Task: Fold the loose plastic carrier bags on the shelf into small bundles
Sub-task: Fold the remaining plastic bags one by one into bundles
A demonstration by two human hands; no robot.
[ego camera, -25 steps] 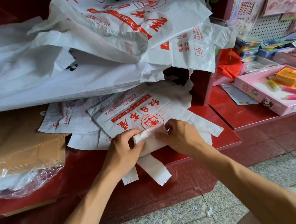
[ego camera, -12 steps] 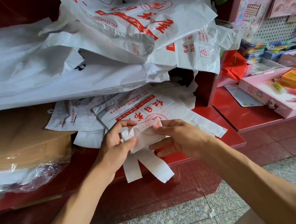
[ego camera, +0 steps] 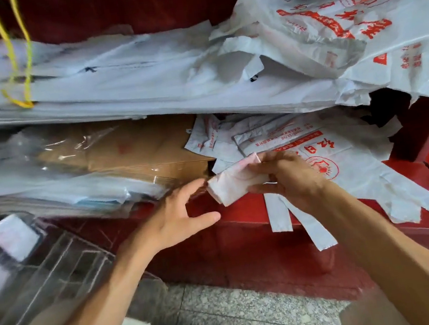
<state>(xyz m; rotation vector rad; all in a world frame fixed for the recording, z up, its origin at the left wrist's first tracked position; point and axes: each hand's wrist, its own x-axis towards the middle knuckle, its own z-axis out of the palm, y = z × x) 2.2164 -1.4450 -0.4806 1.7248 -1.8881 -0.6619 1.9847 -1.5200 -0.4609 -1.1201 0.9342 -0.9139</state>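
Left hand (ego camera: 177, 218) released, right hand (ego camera: 290, 176) gripping bundle (ego camera: 234, 184)

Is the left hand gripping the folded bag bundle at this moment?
No, the left hand is spread open beside the folded bag bundle, which only the right hand holds.

Soft even light, left-side motion blur.

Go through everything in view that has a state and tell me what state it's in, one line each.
Small bundle: folded, pinched in the right hand.
Right hand: gripping the bundle.
Left hand: open, fingers spread, holding nothing.
Printed bag: flat on the red shelf, unfolded, handles over the edge.
Bag pile: loose, crumpled.
Cardboard: flattened, under clear plastic.
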